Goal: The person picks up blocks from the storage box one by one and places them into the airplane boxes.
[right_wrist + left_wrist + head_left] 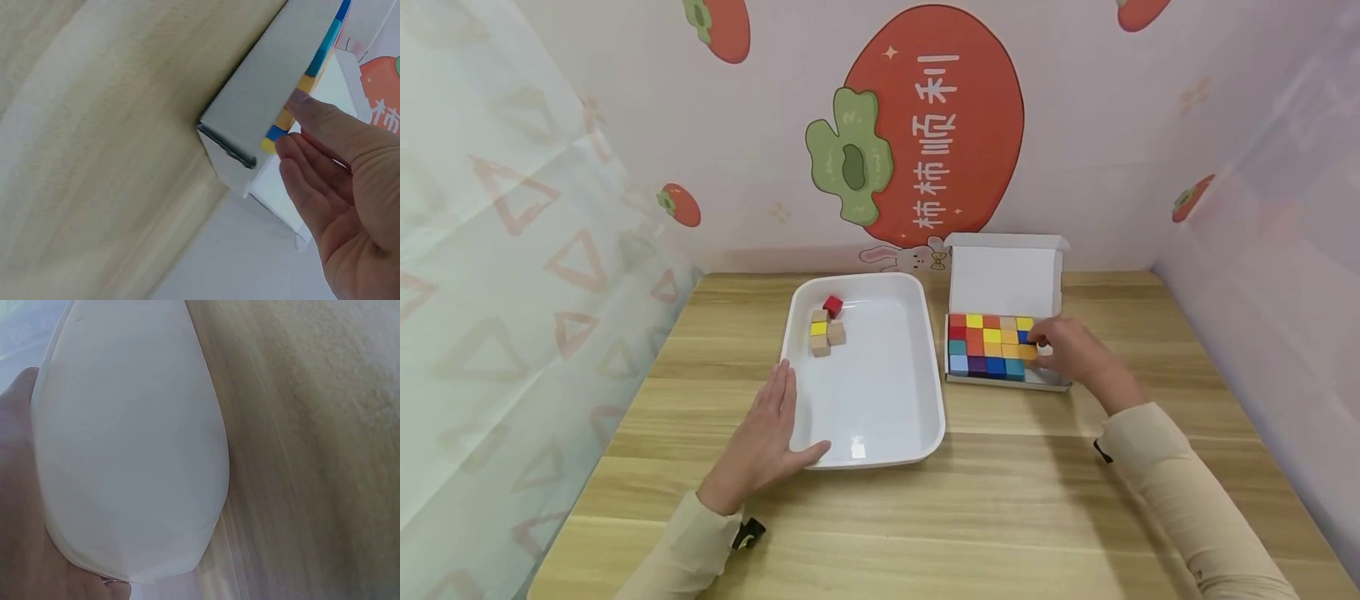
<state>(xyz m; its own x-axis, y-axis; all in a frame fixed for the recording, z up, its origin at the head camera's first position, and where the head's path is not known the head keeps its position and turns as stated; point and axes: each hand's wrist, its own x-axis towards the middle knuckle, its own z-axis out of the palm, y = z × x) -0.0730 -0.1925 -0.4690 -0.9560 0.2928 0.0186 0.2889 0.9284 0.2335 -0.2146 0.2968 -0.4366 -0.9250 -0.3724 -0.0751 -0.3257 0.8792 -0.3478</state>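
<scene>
My left hand (pixel 765 435) rests at the near left corner of a white tray (pixel 931 375), fingers straight along the left side and thumb spread over the near rim. In the left wrist view the tray's outer wall (pixel 137 450) fills the middle beside that hand. A red block (pixel 832 306), a yellow block (pixel 818 329) and several plain wooden blocks (pixel 820 345) lie in the tray's far left part. My right hand (pixel 1071 350) pinches an orange block (pixel 284 119) at the right side of a white cardboard box (pixel 1007 382). A blue block (pixel 275 132) sits beside its fingertips.
The box stands right of the tray, its lid (pixel 1006 279) raised at the back. Rows of coloured blocks (pixel 992 336) fill most of it, with a gap at the near right corner. Behind the wooden table (pixel 880 533) hangs a printed backdrop (pixel 760 125).
</scene>
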